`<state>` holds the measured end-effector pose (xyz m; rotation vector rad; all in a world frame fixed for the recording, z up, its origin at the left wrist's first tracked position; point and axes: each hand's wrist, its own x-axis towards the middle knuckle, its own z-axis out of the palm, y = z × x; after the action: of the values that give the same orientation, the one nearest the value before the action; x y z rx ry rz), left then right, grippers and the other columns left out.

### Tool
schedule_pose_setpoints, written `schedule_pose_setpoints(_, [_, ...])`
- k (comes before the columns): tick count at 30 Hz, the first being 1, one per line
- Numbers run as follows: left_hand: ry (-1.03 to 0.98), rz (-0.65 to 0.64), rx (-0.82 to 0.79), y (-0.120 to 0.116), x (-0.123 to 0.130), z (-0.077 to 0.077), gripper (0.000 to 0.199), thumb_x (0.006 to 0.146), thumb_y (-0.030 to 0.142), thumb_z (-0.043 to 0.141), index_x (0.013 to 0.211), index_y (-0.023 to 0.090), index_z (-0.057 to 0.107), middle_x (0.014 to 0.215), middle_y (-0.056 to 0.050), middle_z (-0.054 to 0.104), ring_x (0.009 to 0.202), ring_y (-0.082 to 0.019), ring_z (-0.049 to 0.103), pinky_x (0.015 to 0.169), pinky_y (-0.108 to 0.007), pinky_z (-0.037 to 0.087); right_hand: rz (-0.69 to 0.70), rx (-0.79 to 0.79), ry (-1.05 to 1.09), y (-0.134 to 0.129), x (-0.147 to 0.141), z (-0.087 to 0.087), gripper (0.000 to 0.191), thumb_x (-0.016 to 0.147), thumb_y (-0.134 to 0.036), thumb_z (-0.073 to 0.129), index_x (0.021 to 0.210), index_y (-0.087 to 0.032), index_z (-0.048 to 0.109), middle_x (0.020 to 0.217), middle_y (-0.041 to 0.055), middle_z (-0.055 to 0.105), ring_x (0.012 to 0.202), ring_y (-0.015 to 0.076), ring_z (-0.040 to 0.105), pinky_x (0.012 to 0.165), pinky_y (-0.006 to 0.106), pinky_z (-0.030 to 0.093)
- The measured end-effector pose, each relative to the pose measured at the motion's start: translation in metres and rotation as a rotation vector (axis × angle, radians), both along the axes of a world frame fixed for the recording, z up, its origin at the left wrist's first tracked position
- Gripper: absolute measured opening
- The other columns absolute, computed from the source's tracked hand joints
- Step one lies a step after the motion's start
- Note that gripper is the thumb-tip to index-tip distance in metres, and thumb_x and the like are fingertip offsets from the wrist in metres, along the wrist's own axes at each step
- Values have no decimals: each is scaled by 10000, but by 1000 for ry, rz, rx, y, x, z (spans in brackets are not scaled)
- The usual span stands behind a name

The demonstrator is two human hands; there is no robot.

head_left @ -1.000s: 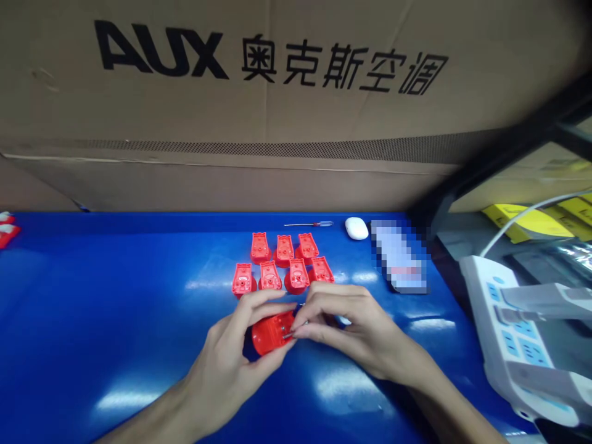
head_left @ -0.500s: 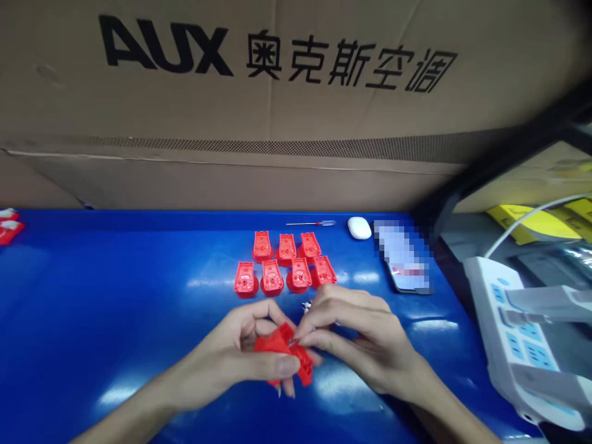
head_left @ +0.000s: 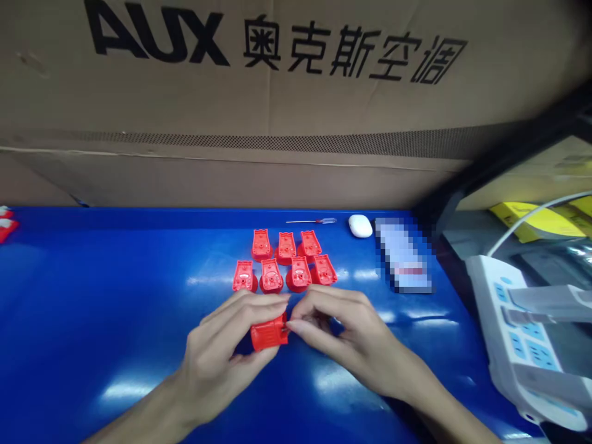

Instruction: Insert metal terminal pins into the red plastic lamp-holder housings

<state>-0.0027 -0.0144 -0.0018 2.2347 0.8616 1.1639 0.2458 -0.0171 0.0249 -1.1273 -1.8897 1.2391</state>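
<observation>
My left hand (head_left: 231, 348) is wrapped round a red plastic part (head_left: 268, 335), held on its side above the blue table (head_left: 115, 296). At the open right end of that part, the thumb and forefinger of my right hand (head_left: 340, 336) pinch a small, thin metallic piece whose shape is mostly hidden. Just beyond my hands stand several similar red parts (head_left: 271, 274) in two rows, with their open faces up.
A thin screwdriver (head_left: 319, 221), a white rounded case (head_left: 360, 226) and a blurred phone (head_left: 404, 256) lie at the back. On the right is a white power strip (head_left: 504, 308). Red-and-white items (head_left: 6, 227) lie far left. A large cardboard box (head_left: 272, 98) rises behind.
My left hand has turned over, so its back now faces up and the red part lies sideways. My right hand has shifted slightly left, staying at the part's open end.
</observation>
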Motion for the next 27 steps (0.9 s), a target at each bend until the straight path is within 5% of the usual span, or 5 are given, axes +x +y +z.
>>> schedule_pose_setpoints(8, [56,-56,38,-2,-2,-6,488,973,14,749,1434,165,692,1366,-134,778,1278,-265,749,1065,-420,659,101,-76,-58,2,1,4,251,1163,-412,558,991,-230,581,840,-40,591,728,141,497,680,291,382])
schedule_pose_setpoints(16, [207,11,111,-6,-6,-10,585,1020,52,717,1571,206,600,1506,-105,708,1388,-236,695,1270,-421,535,136,-173,-76,4,7,0,320,1158,-484,567,964,-230,583,854,-38,543,772,152,472,713,294,360])
schedule_pose_setpoints(27, [126,84,59,-4,2,1,409,988,68,765,1377,173,698,1303,-87,756,1207,-180,759,1052,-265,622,53,-315,36,6,7,7,369,1130,-529,598,930,-221,629,814,-37,504,726,147,419,648,294,332])
